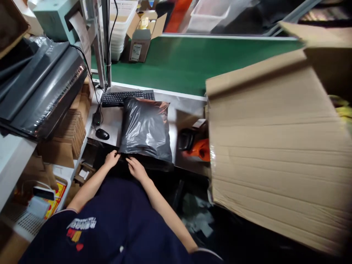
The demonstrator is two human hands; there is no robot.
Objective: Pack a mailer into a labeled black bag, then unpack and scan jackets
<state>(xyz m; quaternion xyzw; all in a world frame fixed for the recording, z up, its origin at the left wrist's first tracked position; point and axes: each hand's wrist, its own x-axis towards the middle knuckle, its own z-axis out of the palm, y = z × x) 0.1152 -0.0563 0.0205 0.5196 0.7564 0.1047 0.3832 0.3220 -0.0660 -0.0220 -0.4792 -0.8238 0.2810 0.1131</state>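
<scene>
A black plastic mailing bag (147,128) lies on the metal worktop, its near edge hanging toward me over the table's front. My left hand (112,159) is closed on the bag's near left corner, thumb and fingers pinched together. Just right of it, my right hand (135,168) has its fingers at the same near edge, and they look pinched on the plastic. The bag bulges slightly, but what it contains is hidden. Behind the bag is a black keyboard (115,98), partly covered by it. A black mouse (102,134) sits left of the bag.
A large cardboard box (264,139) stands close on the right, with an orange tool (200,149) beside it. Stacked black bags (46,88) fill the left shelf above folded cartons (68,126). Beyond the worktop runs a green conveyor belt (176,62) carrying a small open box (141,40).
</scene>
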